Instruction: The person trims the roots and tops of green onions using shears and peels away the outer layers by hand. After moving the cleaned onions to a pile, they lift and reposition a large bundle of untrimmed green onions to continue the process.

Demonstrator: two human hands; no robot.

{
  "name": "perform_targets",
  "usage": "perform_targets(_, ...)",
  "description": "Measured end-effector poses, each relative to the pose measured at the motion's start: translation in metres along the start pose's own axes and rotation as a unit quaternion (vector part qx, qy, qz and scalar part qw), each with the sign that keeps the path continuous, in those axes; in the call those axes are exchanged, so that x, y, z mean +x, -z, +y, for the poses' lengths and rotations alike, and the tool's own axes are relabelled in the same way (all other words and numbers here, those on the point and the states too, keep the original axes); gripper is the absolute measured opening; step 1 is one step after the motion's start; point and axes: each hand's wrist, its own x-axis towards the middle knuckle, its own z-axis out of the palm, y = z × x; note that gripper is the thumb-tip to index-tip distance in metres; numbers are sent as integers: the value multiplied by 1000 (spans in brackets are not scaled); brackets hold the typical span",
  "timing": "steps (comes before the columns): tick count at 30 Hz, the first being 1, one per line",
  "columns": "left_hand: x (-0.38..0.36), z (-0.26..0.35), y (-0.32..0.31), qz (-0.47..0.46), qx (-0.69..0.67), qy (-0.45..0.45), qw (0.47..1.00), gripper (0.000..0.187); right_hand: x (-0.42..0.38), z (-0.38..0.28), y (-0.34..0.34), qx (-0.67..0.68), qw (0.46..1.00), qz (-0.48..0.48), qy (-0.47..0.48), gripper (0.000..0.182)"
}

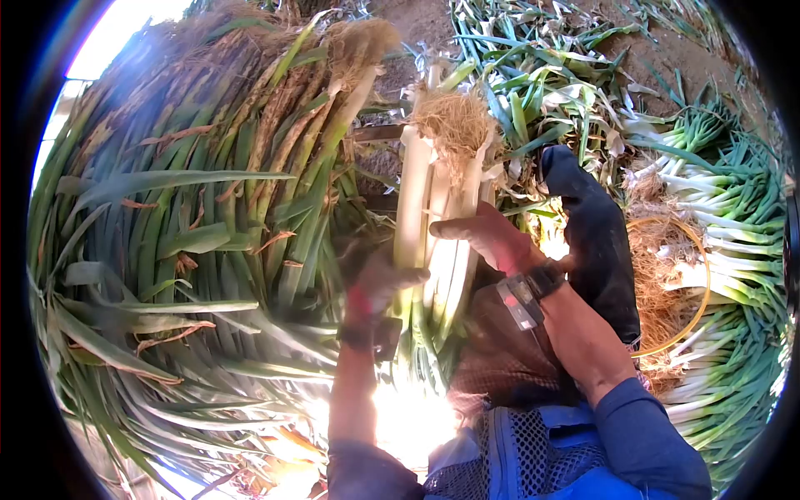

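Observation:
A bundle of large green onions [446,200] stands root end up in front of me, with tan roots on top, thick white shanks and green leaves below. Round its right side, my right hand [492,237] is closed, thumb across the white shanks. My left hand [383,279] grips the lower left side, its thumb over the stalks and slightly blurred. Both hands look gloved, and their far fingers are hidden. The leaf ends fade into bright glare below.
Left of me is a tall pile of untrimmed green onions [208,217], long leaves hanging down. Stripped leaves [550,92] litter the soil ahead. To the right lie cleaned green onions [708,225] and a yellow hoop [707,292]. My dark-clad leg [596,242] is beside the bundle.

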Motion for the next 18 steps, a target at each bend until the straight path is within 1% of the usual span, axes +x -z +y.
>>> perform_targets(1, -7, 3, -2, 12, 8, 10, 1000, 51, -1, 0, -2, -22, 999, -14, 34, 26)
perform_targets(2, -14, 3, -10, 24, -1, -20, 999, 51, -4, -3, -1, -81, 996, -18, 33, 32)
perform_targets(3, -20, -1, -11, 25, -1, -24, 999, 51, -10, -9, -7, -83, 996, -20, 35, 32)
perform_targets(5, -26, -8, -10, 71, 29, -18, 997, 55, -18, -20, -24, 14, 999, 14, 26, 35)
perform_targets(6, -30, -9, -13, 60, 23, -21, 998, 60, -20, -18, -30, 12, 1000, 13, 25, 35)
perform_targets(7, -34, -12, -15, 60, 21, -23, 998, 60, -21, -16, -36, 101, 994, 4, 43, 35)
perform_targets(8, -41, -17, -17, 88, 74, -43, 992, 62, -21, -16, -41, 189, 980, -7, 60, 36)
perform_targets(9, -48, -22, -19, 117, 127, -61, 983, 65, -22, -17, -45, 186, 981, -9, 59, 36)
perform_targets(10, -55, -26, -21, 145, 180, -79, 970, 67, -24, -18, -50, 211, 974, -21, 75, 35)
perform_targets(11, -60, -29, -22, 146, 179, -81, 970, 67, -25, -19, -54, 237, 967, -32, 92, 34)
perform_targets(12, -65, -31, -24, 157, 206, -109, 960, 68, -23, -13, -52, 235, 967, -35, 91, 34)
perform_targets(13, -71, -33, -27, 169, 232, -138, 948, 68, -19, -4, -47, 145, 983, -53, 96, 37)
perform_targets(14, -75, -36, -30, 173, 230, -142, 947, 68, -14, 4, -42, 54, 991, -72, 103, 40)
perform_targets(15, -78, -39, -33, 184, 235, -150, 943, 70, -16, -1, -47, 51, 990, -76, 104, 40)
perform_targets(16, -81, -41, -36, 193, 240, -156, 939, 72, -22, -11, -57, 180, 974, -123, 65, 40)
perform_targets(17, -82, -42, -37, 201, 246, -162, 934, 74, -29, -21, -66, 306, 937, -167, 24, 41)
perform_targets(18, -87, -30, -41, 184, 247, -157, 938, 82, -39, -30, -77, 270, 952, -135, 46, 41)
